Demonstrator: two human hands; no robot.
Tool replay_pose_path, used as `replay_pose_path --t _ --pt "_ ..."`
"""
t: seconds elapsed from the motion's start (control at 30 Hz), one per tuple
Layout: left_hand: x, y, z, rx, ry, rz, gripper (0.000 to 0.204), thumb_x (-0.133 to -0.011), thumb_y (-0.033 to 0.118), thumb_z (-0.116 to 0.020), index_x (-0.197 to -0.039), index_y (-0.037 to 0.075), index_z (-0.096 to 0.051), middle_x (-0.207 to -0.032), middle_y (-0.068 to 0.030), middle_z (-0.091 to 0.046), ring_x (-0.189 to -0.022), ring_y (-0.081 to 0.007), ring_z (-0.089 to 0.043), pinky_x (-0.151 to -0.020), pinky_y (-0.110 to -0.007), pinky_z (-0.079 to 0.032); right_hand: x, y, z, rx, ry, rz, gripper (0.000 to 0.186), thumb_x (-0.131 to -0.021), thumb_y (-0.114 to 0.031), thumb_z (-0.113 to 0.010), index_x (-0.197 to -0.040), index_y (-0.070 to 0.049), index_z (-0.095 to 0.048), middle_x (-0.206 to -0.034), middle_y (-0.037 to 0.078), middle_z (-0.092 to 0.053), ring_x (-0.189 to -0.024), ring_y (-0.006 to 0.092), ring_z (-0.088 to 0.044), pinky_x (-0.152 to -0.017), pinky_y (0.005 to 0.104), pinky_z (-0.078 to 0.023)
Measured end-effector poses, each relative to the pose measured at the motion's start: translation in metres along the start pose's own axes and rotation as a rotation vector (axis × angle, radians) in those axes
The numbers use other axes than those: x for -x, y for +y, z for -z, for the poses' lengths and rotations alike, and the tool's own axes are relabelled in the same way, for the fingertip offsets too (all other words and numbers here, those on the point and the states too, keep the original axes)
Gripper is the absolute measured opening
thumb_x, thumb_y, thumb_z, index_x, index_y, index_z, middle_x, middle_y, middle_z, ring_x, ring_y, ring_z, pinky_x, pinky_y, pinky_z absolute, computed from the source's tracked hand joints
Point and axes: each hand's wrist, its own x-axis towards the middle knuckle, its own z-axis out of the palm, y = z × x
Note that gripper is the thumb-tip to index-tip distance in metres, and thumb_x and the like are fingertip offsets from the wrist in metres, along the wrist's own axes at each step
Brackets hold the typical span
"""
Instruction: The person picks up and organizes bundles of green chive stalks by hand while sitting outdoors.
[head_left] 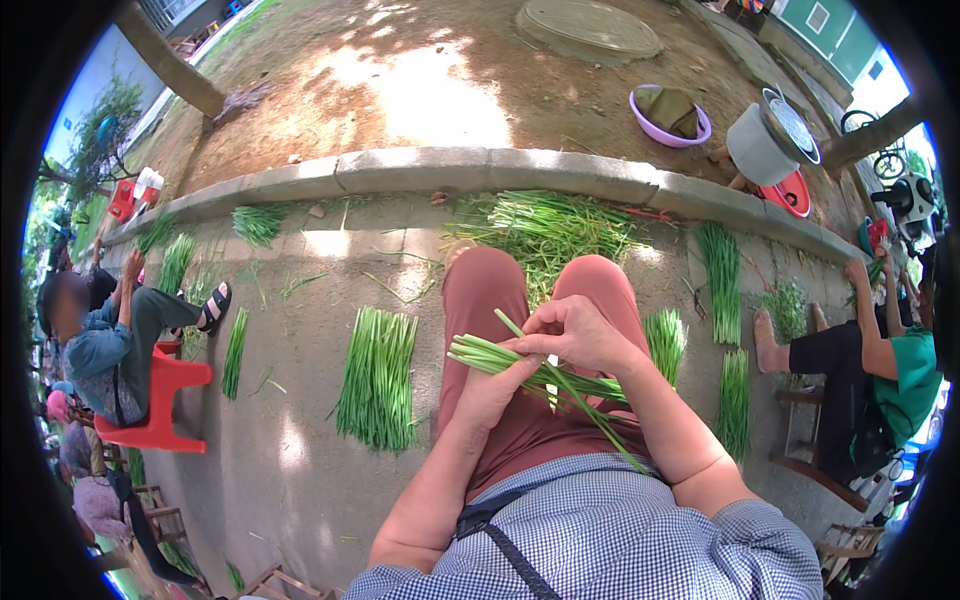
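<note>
Over my lap, my left hand (488, 394) is closed round a small bundle of long green stalks (478, 352), which look like garlic chives. Their pale cut ends point left and their darker ends lie toward my right forearm. My right hand (582, 335) pinches a single green stalk (597, 420) that slants across the bundle. Its fingertips are close to my left thumb, and part of the bundle is hidden beneath both hands. Beyond my knees lies a big loose heap of the same stalks (560, 222).
Sorted stalks (378, 378) lie left of my legs, with more piles (664, 343) on the right. A person on a red stool (165, 400) sits left; another in a green top (905, 385) sits right. Past the kerb (410, 172) stand a purple basin (670, 130) and grey bucket (757, 147).
</note>
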Motion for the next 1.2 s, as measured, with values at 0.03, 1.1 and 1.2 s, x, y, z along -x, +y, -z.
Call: replay_pose_path --t 0.03,1.1,1.2 --pt "0.000 0.001 0.000 0.001 -0.007 -0.011 0.019 -0.086 0.016 -0.064 -0.100 0.002 -0.065 -0.086 -0.0002 -0.064 -0.076 -0.0058 -0.057 -0.064 -0.019 -0.045 0.000 0.001 -0.001 -0.053 0.018 -0.037 0.016 -0.080 -0.016 -0.068 -0.081 0.000 -0.067 -0.067 0.006 -0.063 -0.061 0.0085 -0.057 -0.056 0.0246 -0.045" --pt "0.001 0.000 0.006 -0.121 -0.043 0.067 0.020 -0.085 0.012 -0.062 -0.102 0.001 -0.062 -0.090 -0.0016 -0.063 -0.081 -0.0081 -0.060 -0.068 -0.023 -0.048 0.009 0.010 -0.004 -0.047 -0.007 0.013 0.012 -0.082 -0.012 -0.064 -0.086 0.000 -0.064 -0.073 0.003 -0.061 -0.065 0.0088 -0.056 -0.059 0.0249 -0.046" --pt "0.002 0.001 0.002 -0.155 -0.009 0.036 0.019 -0.085 0.014 -0.062 -0.101 0.002 -0.063 -0.088 -0.0003 -0.063 -0.079 -0.0071 -0.059 -0.064 -0.022 -0.047 0.008 0.007 -0.008 0.040 0.073 0.025 0.010 -0.085 -0.009 -0.061 -0.086 0.000 -0.063 -0.073 0.001 -0.060 -0.066 0.0068 -0.055 -0.058 0.0225 -0.045"
